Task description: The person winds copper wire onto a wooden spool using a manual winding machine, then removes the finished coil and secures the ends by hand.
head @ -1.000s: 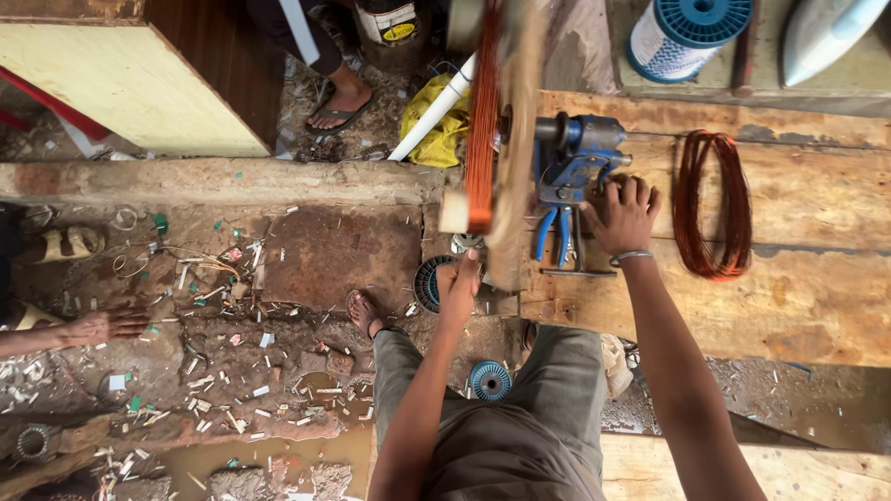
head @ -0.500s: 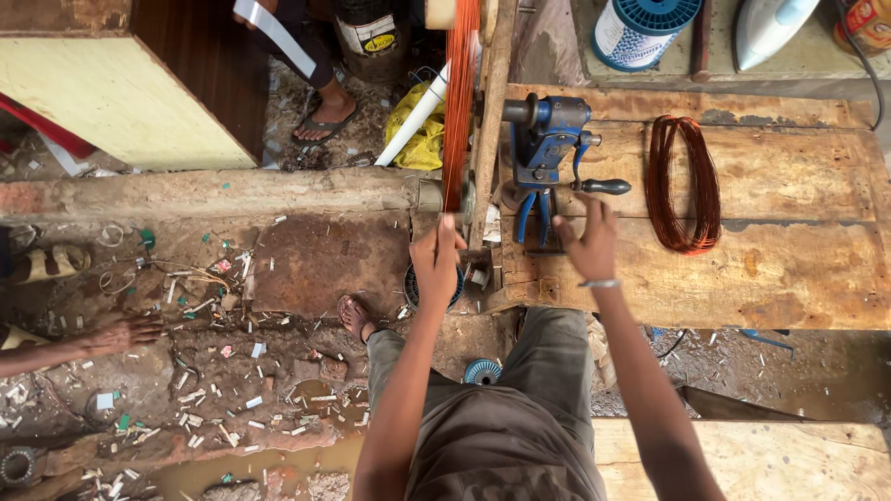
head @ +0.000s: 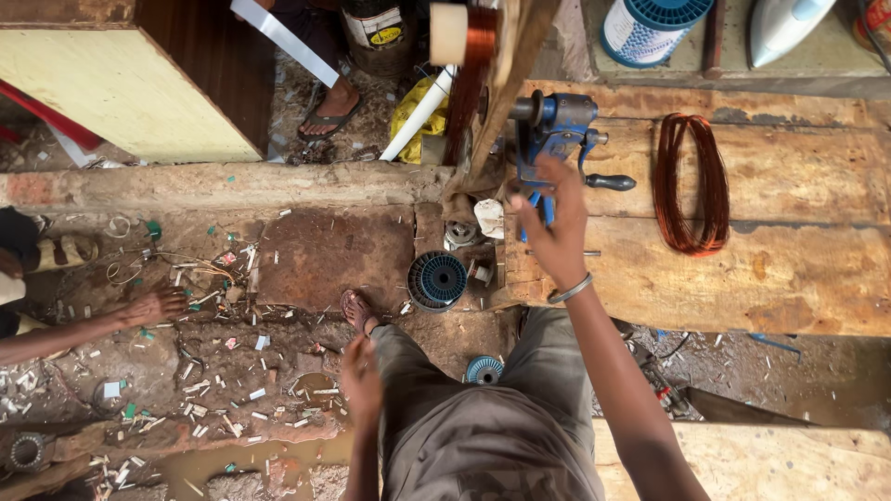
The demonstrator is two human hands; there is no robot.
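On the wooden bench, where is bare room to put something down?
The wooden plank bench is bare right of the loop of copper wire, and below that loop, right of the right hand. It is crowded around the blue hand-crank winder, where the hand rests. The left hand hangs over littered ground.

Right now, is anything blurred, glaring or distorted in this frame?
Head view: even, soft daylight, no harsh glare; the left hand is slightly motion-blurred, the right hand at the blue winder sharper; the wooden bench and copper wire coil are crisp; edges bow slightly, wide-angle.
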